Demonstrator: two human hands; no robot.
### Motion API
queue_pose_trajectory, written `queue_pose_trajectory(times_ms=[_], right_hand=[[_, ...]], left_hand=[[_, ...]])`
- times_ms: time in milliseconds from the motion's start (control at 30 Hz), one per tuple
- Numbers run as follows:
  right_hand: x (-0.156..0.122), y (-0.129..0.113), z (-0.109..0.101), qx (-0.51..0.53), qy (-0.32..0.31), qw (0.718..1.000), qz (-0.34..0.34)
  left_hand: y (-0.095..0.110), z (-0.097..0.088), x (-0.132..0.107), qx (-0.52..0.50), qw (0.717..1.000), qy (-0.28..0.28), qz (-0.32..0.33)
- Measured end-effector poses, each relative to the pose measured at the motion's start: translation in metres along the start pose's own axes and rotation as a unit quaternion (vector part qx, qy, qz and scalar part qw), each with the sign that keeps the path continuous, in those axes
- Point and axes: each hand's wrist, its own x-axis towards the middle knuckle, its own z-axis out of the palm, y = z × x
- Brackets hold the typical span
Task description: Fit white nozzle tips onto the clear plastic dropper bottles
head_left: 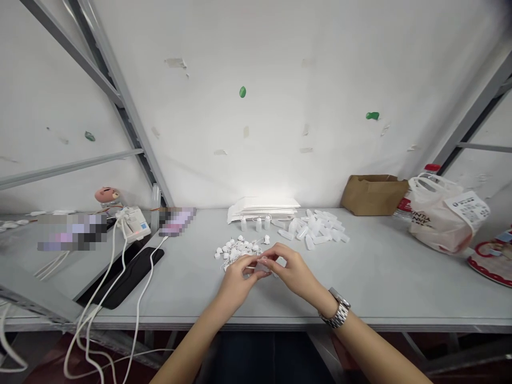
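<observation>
Item in hand: one small translucent piece (263,261), raised just above the counter (400,277), between the fingertips of both hands; mostly covered, so its full shape I cannot tell.
Left hand (240,277): thumb and fingers pinched on the piece from its left side.
Right hand (294,268): thumb and fingers clamped on the same piece from the right, fingertips close to those of the left; metal watch (338,308) on the wrist.
White caps: loose heap (240,247), just beyond the left hand, which hides its near edge.
Upright bottles: three in a row (258,224), behind the caps.
Loose bottles: translucent pile (318,228), lying beyond the right hand.
White packets: flat stack (264,205), against the wall.
Far right: brown paper bag (370,196), then a white plastic bag (436,218).
Left side: black case (130,280), crossed by white cables (146,288), well apart from the hands.
</observation>
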Motion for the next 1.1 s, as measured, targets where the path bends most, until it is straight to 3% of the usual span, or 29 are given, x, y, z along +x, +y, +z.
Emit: queue_pose_trajectory(times_ms=[100,267,467,633,900,1000,1100], right_hand=[[0.002,0.006,0.000,-0.036,0.023,0.999,0.015],[-0.004,0.024,0.006,-0.290,-0.023,0.955,0.055],[-0.017,0.037,0.013,-0.350,-0.036,0.934,0.061],[-0.015,0.045,0.011,-0.368,-0.024,0.927,0.070],[-0.009,0.052,0.003,-0.323,0.031,0.945,0.054],[-0.003,0.050,-0.007,-0.293,0.060,0.953,0.046],[0.000,0.043,-0.017,-0.264,0.083,0.960,0.036]], left_hand=[[-0.003,-0.005,0.004,-0.003,1.000,0.022,-0.002],[-0.002,-0.024,0.011,-0.015,0.996,0.085,-0.009],[0.013,-0.038,0.010,-0.048,0.995,0.082,-0.018],[0.016,-0.039,0.009,-0.059,0.995,0.078,-0.020],[0.017,-0.040,0.010,-0.069,0.995,0.064,-0.040],[0.015,-0.038,0.010,-0.092,0.993,0.036,-0.062],[0.013,-0.031,0.008,-0.131,0.987,-0.026,-0.090]])
